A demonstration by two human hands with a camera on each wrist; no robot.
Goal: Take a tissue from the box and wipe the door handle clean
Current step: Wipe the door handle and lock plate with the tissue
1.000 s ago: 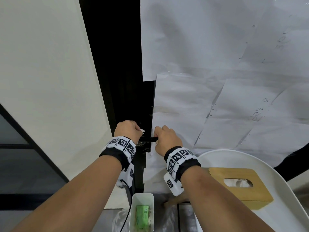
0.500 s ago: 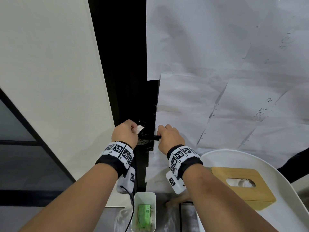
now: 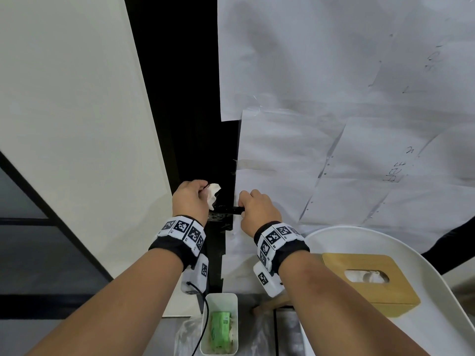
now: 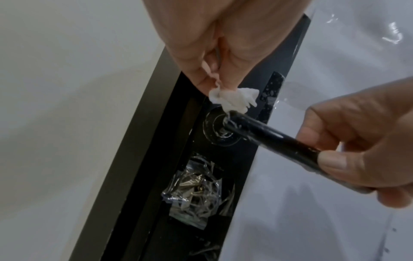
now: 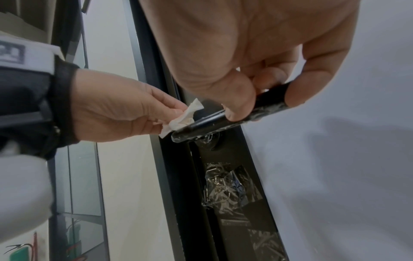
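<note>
One crumpled tissue (image 4: 232, 99) was already out of the box and at work, pinched in the fingertips of the left hand (image 3: 190, 199) and touching the inner end of the black door handle (image 4: 270, 139), beside its round base on the dark door edge. The right hand (image 3: 257, 211) gripped the handle's outer end, thumb and fingers curled round it, apparently steadying it. Pale smears showed along the bar in the right wrist view, so the wiping looked unfinished: the middle stretch and the part under the right hand seemed yet to be cleaned. Behind the right forearm, the wooden tissue box (image 3: 370, 281) sat on a white tray (image 3: 437, 317), with another tissue showing in its slot.
</note>
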